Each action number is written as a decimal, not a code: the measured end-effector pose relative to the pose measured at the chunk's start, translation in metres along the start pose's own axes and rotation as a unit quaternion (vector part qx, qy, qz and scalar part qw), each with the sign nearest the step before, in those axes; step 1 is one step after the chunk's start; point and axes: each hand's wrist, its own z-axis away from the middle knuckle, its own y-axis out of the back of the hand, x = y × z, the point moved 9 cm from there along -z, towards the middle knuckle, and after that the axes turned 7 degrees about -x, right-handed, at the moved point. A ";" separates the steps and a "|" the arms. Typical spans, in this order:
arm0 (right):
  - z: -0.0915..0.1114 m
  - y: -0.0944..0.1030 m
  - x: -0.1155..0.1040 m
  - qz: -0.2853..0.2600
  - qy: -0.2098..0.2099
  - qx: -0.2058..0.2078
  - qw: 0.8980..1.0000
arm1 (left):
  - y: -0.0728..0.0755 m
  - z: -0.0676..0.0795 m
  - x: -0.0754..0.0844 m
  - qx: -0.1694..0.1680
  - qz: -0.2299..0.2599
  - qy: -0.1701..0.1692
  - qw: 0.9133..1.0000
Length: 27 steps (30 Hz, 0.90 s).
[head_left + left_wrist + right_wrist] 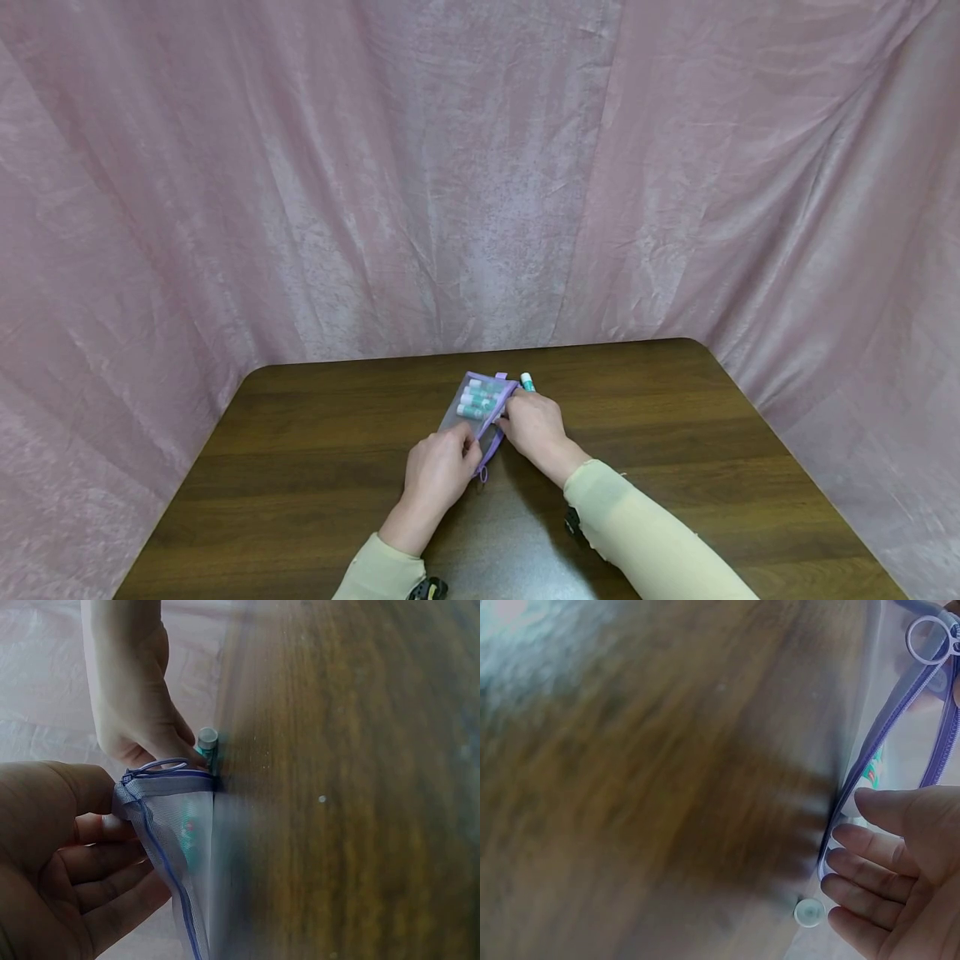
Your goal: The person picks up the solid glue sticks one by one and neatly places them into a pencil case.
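Note:
A translucent mesh zip pouch (450, 419) with purple trim lies tilted on the table, its mouth open to the right. Several teal glue sticks (474, 400) with white caps show through its mesh. My left hand (441, 467) pinches the near edge of the mouth beside the zip's ring pull (928, 640). At the opening, my right hand (536, 425) has thumb and fingertips around the white end of a glue stick (850, 808), partly hidden by the purple edge. Another glue stick (528, 382) is outside the pouch, just beyond the right hand.
The brown wooden table (300, 442) has rounded far corners. Pink curtains (450, 167) hang behind it and along both sides. Dark wrist devices (427, 588) sit at both sleeves.

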 end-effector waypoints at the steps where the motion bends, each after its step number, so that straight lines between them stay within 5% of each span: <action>1: 0.000 0.000 0.000 0.000 0.000 -0.001 1.000 | 0.000 0.000 0.000 0.000 0.000 0.000 1.000; 27: 0.013 0.013 0.006 -0.028 0.002 0.035 0.999 | 0.001 0.002 -0.001 0.007 0.008 -0.004 1.000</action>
